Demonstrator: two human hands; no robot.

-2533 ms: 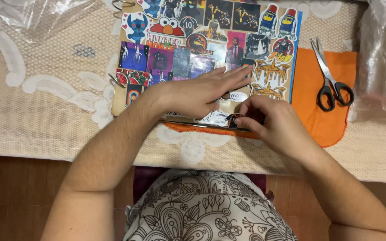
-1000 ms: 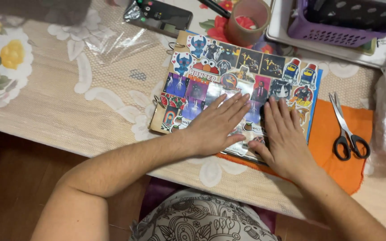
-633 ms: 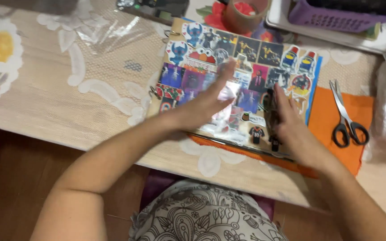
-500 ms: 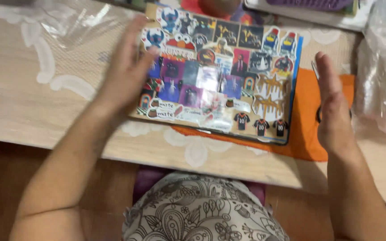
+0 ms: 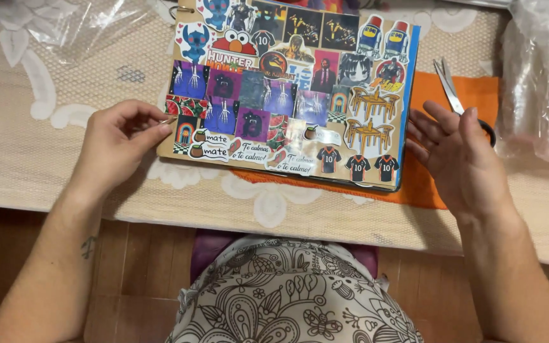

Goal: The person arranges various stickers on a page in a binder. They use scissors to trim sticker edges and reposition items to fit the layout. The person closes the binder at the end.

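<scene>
A flat book cover (image 5: 287, 95) plastered with many colourful stickers lies on the table in front of me, resting partly on an orange sheet (image 5: 427, 184). My left hand (image 5: 119, 143) sits at the cover's left edge, fingers curled, thumb and forefinger pinched on the edge or on something thin; I cannot tell which. My right hand (image 5: 459, 155) hovers just right of the cover, palm turned inward, fingers apart, holding nothing. Scissors (image 5: 455, 95) lie on the orange sheet, partly behind my right fingers.
A beige lace-patterned tablecloth (image 5: 46, 165) covers the table. Crumpled clear plastic film (image 5: 84, 32) lies at the back left. A clear plastic bag (image 5: 541, 82) bulges at the right. The table's front edge runs just below my wrists.
Both hands have come off the sticker cover, where they pressed flat, and moved out to its sides. The left hand has dropped to the left edge and curled.
</scene>
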